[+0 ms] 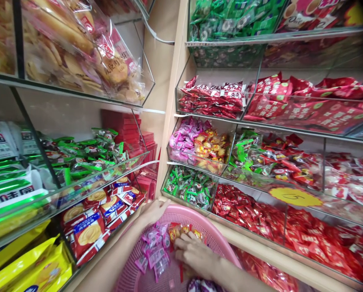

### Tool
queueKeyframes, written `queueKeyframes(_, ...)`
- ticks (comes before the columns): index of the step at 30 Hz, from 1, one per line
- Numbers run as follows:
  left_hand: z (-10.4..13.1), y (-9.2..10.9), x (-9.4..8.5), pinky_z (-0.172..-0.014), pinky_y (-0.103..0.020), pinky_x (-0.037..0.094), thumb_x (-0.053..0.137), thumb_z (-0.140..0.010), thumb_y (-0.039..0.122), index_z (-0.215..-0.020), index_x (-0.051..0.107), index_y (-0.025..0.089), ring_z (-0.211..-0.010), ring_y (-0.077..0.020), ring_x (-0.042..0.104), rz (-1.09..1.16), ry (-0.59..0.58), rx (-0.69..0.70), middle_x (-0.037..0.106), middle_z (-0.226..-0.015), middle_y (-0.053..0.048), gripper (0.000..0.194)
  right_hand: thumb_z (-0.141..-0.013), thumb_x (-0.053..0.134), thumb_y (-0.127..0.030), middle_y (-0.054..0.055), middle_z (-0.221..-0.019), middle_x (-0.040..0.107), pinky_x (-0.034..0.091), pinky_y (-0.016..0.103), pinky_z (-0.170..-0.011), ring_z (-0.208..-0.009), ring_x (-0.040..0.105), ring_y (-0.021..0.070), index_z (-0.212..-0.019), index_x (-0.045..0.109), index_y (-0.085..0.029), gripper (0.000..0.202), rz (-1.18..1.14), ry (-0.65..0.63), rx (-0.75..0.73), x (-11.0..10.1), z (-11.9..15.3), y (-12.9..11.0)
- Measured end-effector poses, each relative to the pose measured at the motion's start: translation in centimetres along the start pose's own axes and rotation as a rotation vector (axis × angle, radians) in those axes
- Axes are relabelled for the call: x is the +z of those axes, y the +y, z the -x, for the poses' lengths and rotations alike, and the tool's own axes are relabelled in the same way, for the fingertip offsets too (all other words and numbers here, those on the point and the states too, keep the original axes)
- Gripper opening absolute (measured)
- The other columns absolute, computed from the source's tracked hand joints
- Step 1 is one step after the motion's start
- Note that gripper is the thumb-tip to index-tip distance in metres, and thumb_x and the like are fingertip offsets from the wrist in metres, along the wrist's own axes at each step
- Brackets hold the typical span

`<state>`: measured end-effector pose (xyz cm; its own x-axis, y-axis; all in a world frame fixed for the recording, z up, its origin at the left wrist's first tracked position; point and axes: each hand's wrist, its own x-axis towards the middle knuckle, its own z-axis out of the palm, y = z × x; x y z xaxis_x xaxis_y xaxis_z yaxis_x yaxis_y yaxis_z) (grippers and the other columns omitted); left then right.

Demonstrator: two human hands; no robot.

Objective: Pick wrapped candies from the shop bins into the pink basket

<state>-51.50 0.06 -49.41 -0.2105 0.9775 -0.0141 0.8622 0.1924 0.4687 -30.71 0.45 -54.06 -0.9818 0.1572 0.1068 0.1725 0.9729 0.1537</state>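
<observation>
A pink mesh basket [227, 243] stands at the bottom centre. Inside it lie small pink-purple packets [155, 253], yellow and red wrapped sweets [196, 233] and dark purple packets [202, 285]. My left hand [154, 211] is at the basket's far left rim, its fingers partly hidden and blurred. My right hand [190, 251] reaches into the basket, fingers curled down over the yellow and red sweets; whether it grips any is hidden.
Clear shelf bins at right hold pink and yellow sweets [184, 138], green packets [189, 186] and red packets [245, 207]. A yellow price tag [295, 196] hangs there. Left shelves hold red cookie packs [90, 233] and yellow bags [44, 269].
</observation>
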Motion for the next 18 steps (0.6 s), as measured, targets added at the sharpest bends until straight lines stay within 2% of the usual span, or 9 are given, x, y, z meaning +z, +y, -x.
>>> queueKeyframes(3, -0.2, -0.1, 0.2, -0.075, -0.036, 0.043, 0.015, -0.078, 0.068, -0.092, 0.068, 0.024, -0.091, -0.0289, 0.062, -0.007, -0.002, 0.004, 0.07, -0.09, -0.01, 0.071, -0.081, 0.057, -0.029, 0.001, -0.091, 0.058, 0.039, 0.032, -0.081, -0.089, 0.049, 0.0171, -0.081, 0.059, -0.021, 0.008, 0.012, -0.004, 0.0, -0.2, 0.2, 0.2)
queueKeyframes(7, -0.3, -0.2, 0.4, -0.077, -0.036, 0.042, 0.013, -0.078, 0.069, -0.091, 0.068, 0.025, -0.092, -0.0285, 0.062, -0.008, 0.006, 0.009, 0.07, -0.091, -0.008, 0.071, -0.083, 0.054, -0.022, 0.001, -0.085, 0.061, 0.039, 0.035, -0.085, -0.093, 0.049, 0.019, -0.082, 0.058, -0.02, 0.004, 0.042, -0.043, -0.062, 0.1, 0.0, 0.1)
queueKeyframes(10, -0.3, -0.3, 0.4, -0.075, -0.035, 0.043, 0.013, -0.078, 0.069, -0.09, 0.069, 0.024, -0.09, -0.0278, 0.062, -0.004, 0.013, 0.015, 0.07, -0.088, -0.009, 0.072, -0.082, 0.054, -0.022, 0.002, -0.087, 0.061, 0.039, 0.036, -0.088, -0.097, 0.049, 0.0205, -0.086, 0.058, -0.02, 0.006, -0.023, -0.065, -0.051, -0.1, -0.1, -0.1)
queueKeyframes(13, -0.2, -0.3, 0.3, -0.072, -0.032, 0.043, 0.015, -0.078, 0.069, -0.089, 0.069, 0.023, -0.085, -0.0263, 0.063, 0.001, 0.012, 0.02, 0.07, -0.085, -0.009, 0.072, -0.08, 0.054, -0.02, 0.002, -0.09, 0.061, 0.039, 0.031, -0.088, -0.092, 0.051, 0.0173, -0.088, 0.057, -0.019, 0.009, -0.232, -0.051, 0.009, -1.8, 0.1, 0.0)
queueKeyframes(16, 0.0, -0.1, 0.0, -0.071, -0.032, 0.043, 0.016, -0.078, 0.069, -0.089, 0.069, 0.022, -0.083, -0.0262, 0.063, 0.006, 0.004, 0.009, 0.07, -0.084, -0.009, 0.072, -0.08, 0.053, -0.016, 0.001, -0.093, 0.06, 0.039, 0.028, -0.085, -0.091, 0.052, 0.0152, -0.092, 0.056, -0.02, 0.013, -0.47, 0.072, 0.114, -4.2, 1.0, 0.9)
queueKeyframes(18, 0.2, 0.1, -0.2, -0.072, -0.034, 0.043, 0.016, -0.077, 0.069, -0.089, 0.068, 0.023, -0.084, -0.0278, 0.063, -0.002, 0.0, -0.004, 0.07, -0.085, -0.009, 0.071, -0.081, 0.051, -0.016, 0.002, -0.097, 0.06, 0.04, 0.029, -0.085, -0.092, 0.052, 0.0157, -0.094, 0.054, -0.021, 0.014, -0.529, 0.163, 0.196, -5.5, 1.9, 2.0)
